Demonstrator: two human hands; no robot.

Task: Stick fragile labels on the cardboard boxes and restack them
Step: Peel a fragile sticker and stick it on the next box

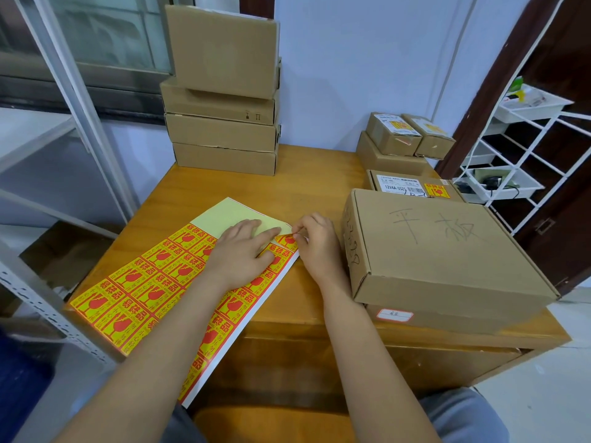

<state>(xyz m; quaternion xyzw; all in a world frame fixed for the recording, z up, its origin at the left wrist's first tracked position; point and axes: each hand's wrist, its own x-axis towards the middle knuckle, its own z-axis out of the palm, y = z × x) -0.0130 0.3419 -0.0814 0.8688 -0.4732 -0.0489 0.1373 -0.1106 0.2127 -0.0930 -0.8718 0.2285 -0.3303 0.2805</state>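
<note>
A sheet of yellow-and-red fragile labels (134,282) lies across the wooden table (313,180), its near end hanging over the front edge. The sheet's far part is bare pale backing. My left hand (243,251) presses flat on the sheet with straight fingers. My right hand (315,241) pinches the corner of a label (287,240) at the sheet's far right edge. A large cardboard box with handwritten characters (441,251) sits just right of my right hand, on top of another box (447,319).
A stack of several plain boxes (220,103) stands at the table's back left. Smaller labelled boxes (406,135) and a flat labelled box (412,185) sit at the back right. A white wire rack (524,148) stands to the right, metal shelving (41,298) to the left.
</note>
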